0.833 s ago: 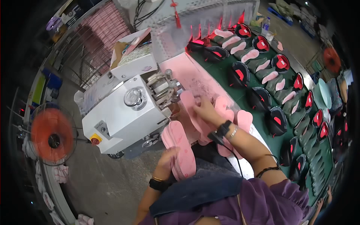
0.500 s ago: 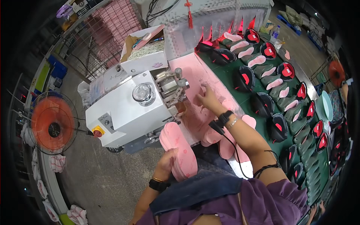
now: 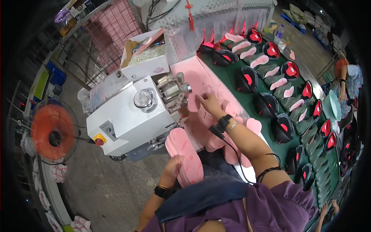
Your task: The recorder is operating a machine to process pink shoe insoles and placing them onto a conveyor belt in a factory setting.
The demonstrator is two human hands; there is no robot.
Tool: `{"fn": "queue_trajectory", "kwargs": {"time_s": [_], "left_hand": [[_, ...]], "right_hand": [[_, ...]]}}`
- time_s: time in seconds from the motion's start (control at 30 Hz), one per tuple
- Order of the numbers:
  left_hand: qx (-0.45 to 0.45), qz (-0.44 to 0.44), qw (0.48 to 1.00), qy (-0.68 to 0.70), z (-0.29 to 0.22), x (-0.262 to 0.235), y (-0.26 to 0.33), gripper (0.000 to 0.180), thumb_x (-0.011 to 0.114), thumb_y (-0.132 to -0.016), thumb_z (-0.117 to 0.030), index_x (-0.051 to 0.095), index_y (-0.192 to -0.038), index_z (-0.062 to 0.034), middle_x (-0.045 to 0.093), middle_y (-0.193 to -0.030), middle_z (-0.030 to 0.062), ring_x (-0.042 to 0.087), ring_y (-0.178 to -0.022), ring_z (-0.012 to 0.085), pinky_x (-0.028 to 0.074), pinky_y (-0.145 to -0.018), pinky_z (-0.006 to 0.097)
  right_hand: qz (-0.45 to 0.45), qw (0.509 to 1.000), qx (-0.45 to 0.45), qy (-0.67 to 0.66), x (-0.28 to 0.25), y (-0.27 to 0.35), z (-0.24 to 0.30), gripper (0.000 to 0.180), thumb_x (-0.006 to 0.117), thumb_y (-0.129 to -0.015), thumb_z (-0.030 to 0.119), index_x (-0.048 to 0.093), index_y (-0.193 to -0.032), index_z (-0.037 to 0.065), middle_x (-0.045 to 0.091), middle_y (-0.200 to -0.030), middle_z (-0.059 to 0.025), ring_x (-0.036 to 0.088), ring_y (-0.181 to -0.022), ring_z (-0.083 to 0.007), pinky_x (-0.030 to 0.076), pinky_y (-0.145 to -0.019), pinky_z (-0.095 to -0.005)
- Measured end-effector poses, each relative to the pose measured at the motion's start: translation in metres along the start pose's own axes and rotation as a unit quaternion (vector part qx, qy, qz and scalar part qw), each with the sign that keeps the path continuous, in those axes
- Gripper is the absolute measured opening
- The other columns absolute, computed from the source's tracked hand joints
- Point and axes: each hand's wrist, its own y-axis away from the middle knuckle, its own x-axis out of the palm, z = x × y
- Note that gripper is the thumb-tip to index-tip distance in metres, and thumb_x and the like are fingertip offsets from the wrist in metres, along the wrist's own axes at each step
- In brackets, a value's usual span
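My left hand is closed round the side of a thick stack of pink insoles, held in front of my apron. Beyond it stands a white machine with a round dial and metal rollers. A single pink insole is at the right side of the rollers. My right hand pinches that insole's edge, fingertips closed together. Below my right wrist, more pink insoles lie in piles, partly hidden by my forearm and a black cable.
On the right, a green conveyor carries black shoe uppers with red linings and rows of pink insoles. An open box of shredded strips sits behind the machine. An orange fan stands left. Another person's arm shows at far right.
My right hand has come slightly left and its fingers now meet a pink insole beside the rollers. The left hand keeps its hold on the stack. The whole view has shifted a little.
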Motion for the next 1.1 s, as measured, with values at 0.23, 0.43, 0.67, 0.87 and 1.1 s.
{"fn": "queue_trajectory", "kwargs": {"time_s": [0.23,0.43,0.67,0.87,1.1], "left_hand": [[0.032,-0.005,0.996,-0.079,-0.003,-0.003,-0.001,0.019,0.057,-0.092,-0.018,0.062,-0.102,-0.0023,0.063,-0.092,0.001,0.059,-0.086,0.0115,0.047,-0.08,0.026],[0.018,0.029,0.999,-0.028,-0.003,0.013,-0.001,0.021,0.056,-0.091,-0.017,0.063,-0.1,0.0002,0.066,-0.097,0.0085,0.062,-0.09,0.0164,0.049,-0.083,0.031],[0.244,0.123,0.903,-0.331,0.042,-0.049,-0.073,0.015,0.052,-0.09,-0.006,0.064,-0.096,0.0023,0.065,-0.101,0.0111,0.061,-0.092,0.0211,0.049,-0.085,0.035],[-0.031,0.001,0.998,-0.062,0.03,-0.003,-0.038,0.057,0.052,-0.082,-0.049,0.054,-0.119,-0.0048,0.06,-0.106,0.0116,0.059,-0.097,0.0299,0.049,-0.085,0.044],[-0.007,-0.009,0.991,-0.134,0.027,0.029,-0.049,0.06,0.051,-0.082,-0.049,0.052,-0.126,-0.0078,0.058,-0.114,0.0119,0.057,-0.105,0.0285,0.047,-0.089,0.045]], "right_hand": [[-0.068,0.975,0.031,-0.212,0.008,-0.065,-0.024,0.039,0.064,-0.088,0.029,0.061,-0.104,-0.006,0.065,-0.073,-0.0167,0.068,-0.062,-0.0221,0.05,-0.052,-0.0328],[-0.23,0.965,-0.085,-0.095,-0.149,-0.022,-0.101,0.024,0.05,-0.099,0.029,0.048,-0.106,0.007,0.057,-0.073,-0.0086,0.065,-0.051,-0.0236,0.05,-0.039,-0.0304],[-0.551,0.834,0.041,0.018,-0.476,0.183,-0.352,0.029,0.062,-0.087,0.019,0.056,-0.111,0.004,0.065,-0.082,-0.0123,0.061,-0.059,-0.0256,0.049,-0.051,-0.0366],[-0.591,0.711,0.316,0.214,-0.505,0.317,-0.32,0.031,0.057,-0.083,0.014,0.06,-0.113,0.005,0.067,-0.098,-0.0237,0.063,-0.094,-0.0435,0.05,-0.083,-0.0494],[-0.584,0.667,0.379,0.266,-0.522,0.384,-0.332,0.025,0.055,-0.082,0.011,0.067,-0.104,0.007,0.067,-0.097,-0.0248,0.063,-0.094,-0.0429,0.05,-0.083,-0.0501]]}}
